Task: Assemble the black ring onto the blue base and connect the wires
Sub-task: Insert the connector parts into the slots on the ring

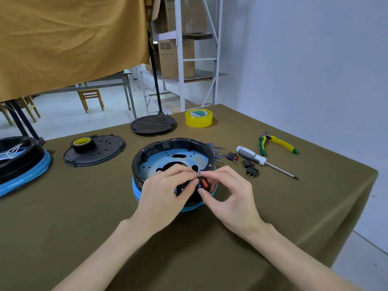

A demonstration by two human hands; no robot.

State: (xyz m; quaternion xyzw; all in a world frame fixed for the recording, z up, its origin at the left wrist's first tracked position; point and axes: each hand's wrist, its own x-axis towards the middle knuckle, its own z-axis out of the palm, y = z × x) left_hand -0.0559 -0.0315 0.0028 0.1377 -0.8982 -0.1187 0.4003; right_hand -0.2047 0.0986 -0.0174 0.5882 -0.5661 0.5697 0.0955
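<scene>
The black ring (151, 150) sits on the blue base (190, 207) in the middle of the olive table, with a blue perforated plate (180, 156) inside it. Thin blue wires (216, 149) stick out at the ring's right side. At the ring's near wall my right hand (226, 194) pinches a small red rocker switch (204, 183) between thumb and fingertips. My left hand (165, 190) rests its curled fingers on the ring's near rim, fingertips touching the switch. The ring's near wall is hidden behind both hands.
Loose black switches (249, 168), a grey screwdriver (252, 157) and green-yellow pliers (277, 143) lie to the right. Yellow tape (198, 118), a black round lid (154, 124), a black plate (105, 151) with a tape roll (83, 144), and another ring-and-base unit (21, 164) sit behind and left.
</scene>
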